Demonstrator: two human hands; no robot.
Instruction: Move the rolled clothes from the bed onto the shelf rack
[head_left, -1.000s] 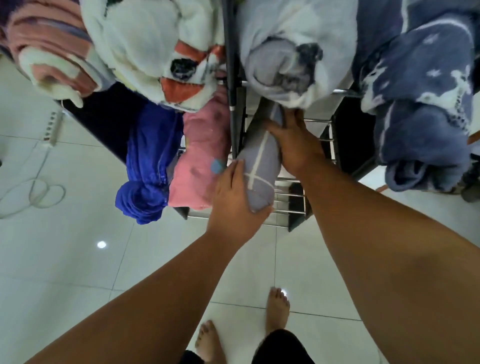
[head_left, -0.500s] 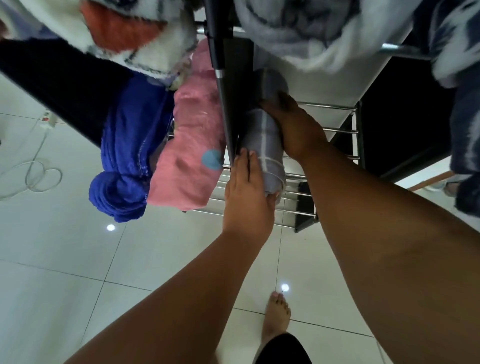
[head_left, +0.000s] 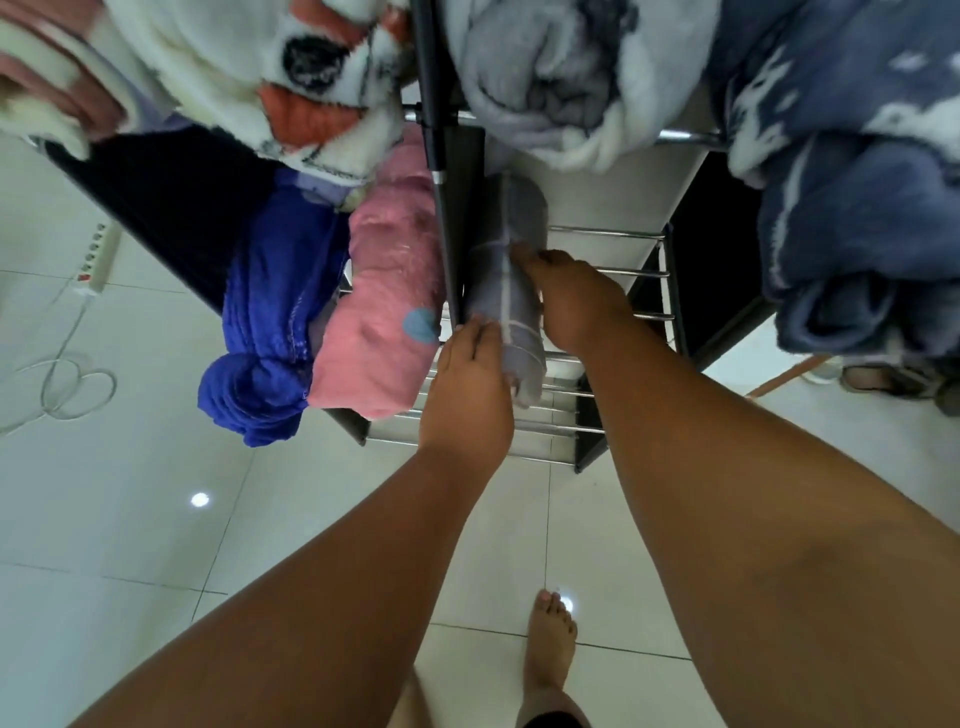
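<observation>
A grey rolled cloth (head_left: 506, 291) with pale lines lies on the metal bars of the lower shelf of the rack (head_left: 608, 231), right of a black upright post (head_left: 441, 171). My left hand (head_left: 467, 395) cups its near end from the left. My right hand (head_left: 576, 301) presses against its right side, fingers on the roll. A pink roll (head_left: 384, 312) and a blue roll (head_left: 270, 332) lie on the same shelf to the left. The upper shelf holds a white-and-orange roll (head_left: 249, 67), a pale grey roll (head_left: 561, 78) and a blue patterned roll (head_left: 857, 171).
White tiled floor (head_left: 130, 519) lies below, with a power strip (head_left: 93, 260) and looped cable (head_left: 62, 384) at the left. My bare foot (head_left: 550, 644) stands near the rack's front. A sandal (head_left: 883, 376) lies at the far right.
The view has come closer to the rack. My right hand has slid from the roll's far end down to its right side. My left hand stays at the near end.
</observation>
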